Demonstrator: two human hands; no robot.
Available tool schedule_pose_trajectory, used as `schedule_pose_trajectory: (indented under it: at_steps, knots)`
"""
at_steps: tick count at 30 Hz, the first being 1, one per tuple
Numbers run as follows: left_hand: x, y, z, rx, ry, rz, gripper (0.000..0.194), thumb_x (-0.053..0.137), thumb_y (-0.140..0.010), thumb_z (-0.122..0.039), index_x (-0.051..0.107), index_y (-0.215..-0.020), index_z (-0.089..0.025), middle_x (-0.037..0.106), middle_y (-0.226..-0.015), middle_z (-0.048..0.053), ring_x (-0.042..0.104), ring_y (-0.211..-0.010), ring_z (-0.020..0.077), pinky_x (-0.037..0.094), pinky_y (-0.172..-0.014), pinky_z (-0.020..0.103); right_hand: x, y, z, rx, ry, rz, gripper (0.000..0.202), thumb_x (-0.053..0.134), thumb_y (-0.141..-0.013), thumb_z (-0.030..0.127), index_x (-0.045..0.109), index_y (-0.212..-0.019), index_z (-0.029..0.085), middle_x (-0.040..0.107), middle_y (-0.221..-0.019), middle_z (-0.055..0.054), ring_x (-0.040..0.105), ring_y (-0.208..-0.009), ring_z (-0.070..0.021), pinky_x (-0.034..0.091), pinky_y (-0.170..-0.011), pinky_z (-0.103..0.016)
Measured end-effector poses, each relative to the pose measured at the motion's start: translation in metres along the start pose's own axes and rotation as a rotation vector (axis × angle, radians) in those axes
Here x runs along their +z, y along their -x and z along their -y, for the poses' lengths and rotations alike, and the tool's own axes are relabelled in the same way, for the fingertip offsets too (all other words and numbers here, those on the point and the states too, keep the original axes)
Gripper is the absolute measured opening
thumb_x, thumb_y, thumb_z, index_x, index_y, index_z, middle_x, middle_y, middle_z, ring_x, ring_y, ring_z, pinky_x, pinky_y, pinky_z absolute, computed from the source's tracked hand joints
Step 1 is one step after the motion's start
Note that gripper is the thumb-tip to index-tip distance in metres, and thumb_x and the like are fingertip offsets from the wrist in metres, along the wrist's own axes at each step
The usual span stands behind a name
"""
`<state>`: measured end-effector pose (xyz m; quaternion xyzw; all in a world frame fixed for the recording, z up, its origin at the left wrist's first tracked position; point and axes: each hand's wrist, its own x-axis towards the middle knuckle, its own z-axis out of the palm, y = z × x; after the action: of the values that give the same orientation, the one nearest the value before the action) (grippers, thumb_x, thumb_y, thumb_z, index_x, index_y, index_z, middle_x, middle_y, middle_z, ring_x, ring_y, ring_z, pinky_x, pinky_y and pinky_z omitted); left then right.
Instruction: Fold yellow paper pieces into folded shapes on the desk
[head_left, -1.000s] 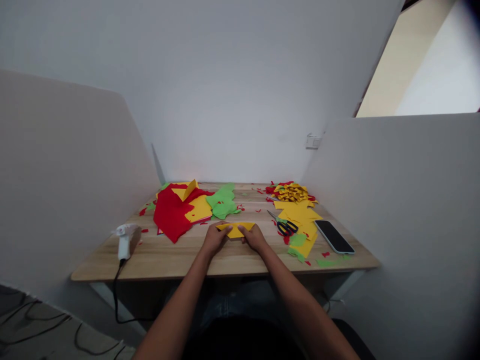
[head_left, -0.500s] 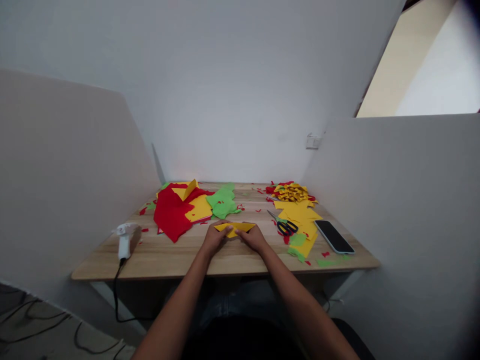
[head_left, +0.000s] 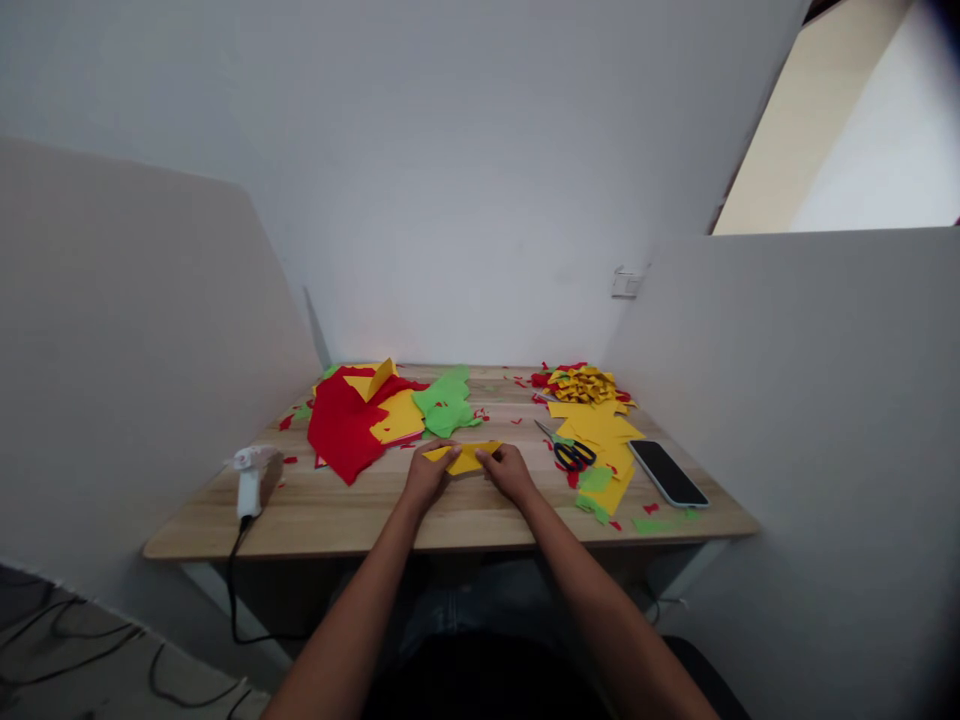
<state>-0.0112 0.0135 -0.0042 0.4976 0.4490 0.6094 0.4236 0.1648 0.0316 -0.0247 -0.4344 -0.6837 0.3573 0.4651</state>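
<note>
Between my hands, just above the near middle of the table, is a folded piece of yellow paper (head_left: 466, 460). My left hand (head_left: 426, 474) grips its left end, thumb on the near face. The right end is pinched by my right hand (head_left: 511, 471), with that thumb also laid on the paper. Most of the fingers are hidden behind the sheet. A ragged green paper piece (head_left: 444, 402) lies just beyond my left hand. To the right of my right hand rest black-handled scissors (head_left: 574, 456), blades pointing to the back left.
Red paper (head_left: 341, 425) covers yellow sheets at the left. A white glue gun (head_left: 248, 485) stands at the left edge, its cord hanging down. At right are yellow sheets (head_left: 598, 426), a heap of folded yellow pieces (head_left: 583, 384) and a phone (head_left: 667, 473). Partitions (head_left: 810, 400) flank the table (head_left: 337, 525).
My right thumb has shifted right along the yellow paper, away from the left thumb. The paper now looks slightly more raised on its right side. Everything else stays in place.
</note>
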Motion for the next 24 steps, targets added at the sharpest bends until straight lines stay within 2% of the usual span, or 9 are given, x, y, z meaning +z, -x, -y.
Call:
schedule_pose_trajectory:
  at_steps: [3, 5, 10, 15, 20, 24]
  knots:
    - [-0.001, -0.001, 0.003, 0.007, -0.023, 0.018, 0.03, 0.078, -0.059, -0.039, 0.069, -0.072, -0.014, 0.067, -0.072, 0.004, 0.058, -0.065, 0.0158, 0.045, -0.06, 0.025, 0.002, 0.002, 0.0, -0.008, -0.018, 0.123, 0.029, 0.061, -0.079, 0.041, 0.068, -0.086, 0.014, 0.068, -0.071, -0.003, 0.058, -0.06, -0.0145, 0.043, -0.054, -0.022]
    - [-0.001, -0.001, 0.005, -0.006, -0.005, 0.045, 0.03, 0.078, -0.059, -0.038, 0.07, -0.075, -0.014, 0.069, -0.075, 0.004, 0.06, -0.067, 0.0162, 0.046, -0.062, 0.025, 0.002, 0.003, 0.001, -0.047, -0.007, 0.144, 0.026, 0.063, -0.078, 0.038, 0.068, -0.091, 0.016, 0.07, -0.079, -0.003, 0.06, -0.066, -0.0154, 0.045, -0.059, -0.023]
    - [-0.002, -0.001, 0.008, -0.022, -0.026, 0.12, 0.029, 0.077, -0.059, -0.035, 0.071, -0.078, -0.015, 0.071, -0.077, 0.005, 0.062, -0.069, 0.0178, 0.047, -0.064, 0.027, 0.001, 0.004, 0.003, -0.103, -0.011, 0.112, 0.025, 0.064, -0.077, 0.04, 0.063, -0.068, 0.017, 0.06, -0.061, 0.002, 0.051, -0.056, -0.0125, 0.04, -0.053, -0.022]
    - [-0.003, -0.003, 0.011, -0.01, -0.068, 0.113, 0.033, 0.08, -0.058, -0.036, 0.073, -0.082, -0.015, 0.072, -0.083, 0.006, 0.065, -0.075, 0.0201, 0.049, -0.068, 0.028, 0.002, 0.003, 0.003, 0.043, -0.16, 0.131, 0.035, 0.059, -0.079, 0.05, 0.066, -0.071, 0.016, 0.063, -0.061, -0.002, 0.056, -0.052, -0.0141, 0.042, -0.049, -0.023]
    - [-0.003, -0.005, 0.017, -0.016, -0.035, 0.087, 0.038, 0.082, -0.055, -0.036, 0.072, -0.084, -0.014, 0.072, -0.087, 0.008, 0.066, -0.08, 0.0228, 0.052, -0.072, 0.033, 0.004, 0.0, -0.003, 0.136, -0.071, -0.022, 0.056, 0.043, -0.086, 0.061, 0.06, -0.06, 0.015, 0.059, -0.052, -0.005, 0.057, -0.049, -0.0165, 0.04, -0.045, -0.023]
    - [-0.004, -0.007, 0.017, -0.011, -0.035, 0.138, 0.044, 0.079, -0.06, -0.041, 0.071, -0.093, -0.013, 0.073, -0.096, 0.012, 0.067, -0.088, 0.0257, 0.052, -0.078, 0.036, 0.001, -0.001, -0.002, 0.037, -0.047, -0.085, 0.05, 0.043, -0.087, 0.06, 0.055, -0.064, 0.017, 0.055, -0.055, -0.002, 0.053, -0.051, -0.0147, 0.037, -0.046, -0.022]
